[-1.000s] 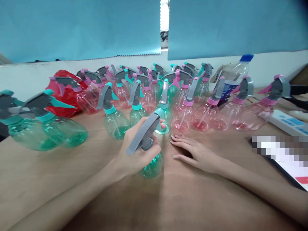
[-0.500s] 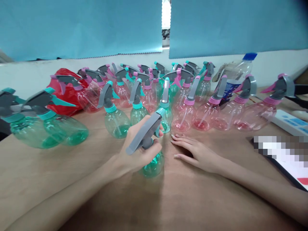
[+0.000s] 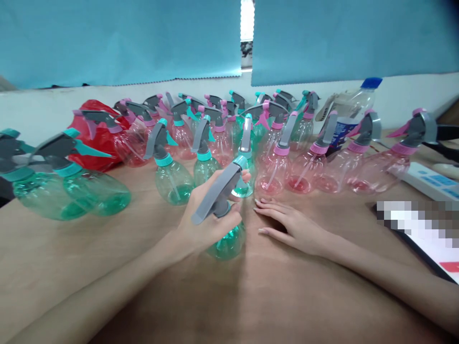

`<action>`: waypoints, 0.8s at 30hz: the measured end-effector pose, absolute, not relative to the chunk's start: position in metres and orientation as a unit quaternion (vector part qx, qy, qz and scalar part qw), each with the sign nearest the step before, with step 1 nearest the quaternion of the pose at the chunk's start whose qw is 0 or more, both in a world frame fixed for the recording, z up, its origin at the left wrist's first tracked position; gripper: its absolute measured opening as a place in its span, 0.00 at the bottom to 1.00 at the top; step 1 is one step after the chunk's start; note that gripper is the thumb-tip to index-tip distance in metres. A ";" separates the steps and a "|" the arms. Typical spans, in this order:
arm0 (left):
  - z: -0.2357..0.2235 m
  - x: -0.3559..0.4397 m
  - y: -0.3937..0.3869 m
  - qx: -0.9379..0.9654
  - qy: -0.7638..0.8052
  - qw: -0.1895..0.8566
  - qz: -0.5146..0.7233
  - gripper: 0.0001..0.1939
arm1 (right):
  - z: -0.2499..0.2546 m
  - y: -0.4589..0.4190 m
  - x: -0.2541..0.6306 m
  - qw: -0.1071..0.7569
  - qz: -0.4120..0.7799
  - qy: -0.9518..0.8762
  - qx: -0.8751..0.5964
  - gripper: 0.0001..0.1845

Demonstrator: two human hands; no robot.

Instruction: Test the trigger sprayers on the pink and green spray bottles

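My left hand (image 3: pixel 204 224) is wrapped round the neck of a green spray bottle (image 3: pixel 227 241) with a grey trigger head (image 3: pixel 217 191); the bottle stands on the wooden table (image 3: pixel 107 267) in front of me. My right hand (image 3: pixel 290 224) lies flat on the table just to its right, fingers stretched out, holding nothing. Right behind both hands stands a row of green spray bottles (image 3: pixel 172 179) and pink spray bottles (image 3: pixel 304 169).
Several more spray bottles crowd the back of the table. Two green ones (image 3: pixel 71 186) lean at the left. A red plastic bag (image 3: pixel 96 138), a clear water bottle with a blue cap (image 3: pixel 349 107), and a white device (image 3: pixel 426 179) sit around them.
The green bottle in my left hand has shifted slightly forward and to the right. My right hand has stayed flat on the table.
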State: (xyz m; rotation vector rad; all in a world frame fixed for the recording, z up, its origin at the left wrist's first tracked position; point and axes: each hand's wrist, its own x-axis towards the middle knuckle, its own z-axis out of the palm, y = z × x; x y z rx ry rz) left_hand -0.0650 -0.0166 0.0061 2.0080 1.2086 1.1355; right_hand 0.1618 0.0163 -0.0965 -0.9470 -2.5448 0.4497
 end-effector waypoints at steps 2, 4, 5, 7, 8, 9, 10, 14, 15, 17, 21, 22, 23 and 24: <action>0.005 -0.065 -0.017 0.744 0.448 0.261 0.422 0.25 | -0.097 0.016 0.162 0.196 0.160 -0.906 -0.338 0.28; 0.005 -0.065 -0.017 0.745 0.451 0.250 0.424 0.25 | -0.097 0.016 0.162 0.199 0.162 -0.905 -0.339 0.28; 0.005 -0.065 -0.017 0.745 0.452 0.244 0.425 0.25 | -0.097 0.017 0.162 0.199 0.163 -0.905 -0.338 0.28; 0.005 -0.066 -0.017 0.747 0.451 0.233 0.428 0.24 | -0.098 0.017 0.162 0.201 0.168 -0.904 -0.337 0.28; 0.005 -0.066 -0.017 0.749 0.449 0.232 0.430 0.24 | -0.098 0.017 0.162 0.201 0.169 -0.904 -0.337 0.29; 0.005 -0.066 -0.017 0.749 0.445 0.231 0.432 0.24 | -0.099 0.017 0.162 0.199 0.168 -0.905 -0.338 0.29; 0.005 -0.066 -0.017 0.749 0.442 0.232 0.435 0.23 | -0.099 0.017 0.162 0.195 0.166 -0.905 -0.338 0.29; 0.005 -0.065 -0.018 0.749 0.432 0.240 0.441 0.23 | -0.098 0.017 0.162 0.181 0.157 -0.909 -0.341 0.30; 0.005 -0.065 -0.018 0.749 0.433 0.239 0.441 0.23 | -0.098 0.016 0.162 0.179 0.157 -0.909 -0.342 0.30; 0.005 -0.066 -0.018 0.749 0.435 0.237 0.440 0.23 | -0.098 0.016 0.162 0.181 0.158 -0.909 -0.341 0.29; 0.004 -0.066 -0.017 0.749 0.433 0.241 0.440 0.22 | -0.098 0.017 0.162 0.193 0.159 -0.907 -0.337 0.28; 0.004 -0.066 -0.017 0.749 0.432 0.242 0.441 0.23 | -0.098 0.017 0.162 0.196 0.159 -0.907 -0.338 0.28; 0.004 -0.067 -0.017 0.749 0.430 0.243 0.442 0.23 | -0.099 0.017 0.162 0.198 0.160 -0.906 -0.339 0.28; 0.004 -0.067 -0.017 0.749 0.429 0.242 0.444 0.23 | -0.099 0.017 0.162 0.199 0.160 -0.905 -0.339 0.28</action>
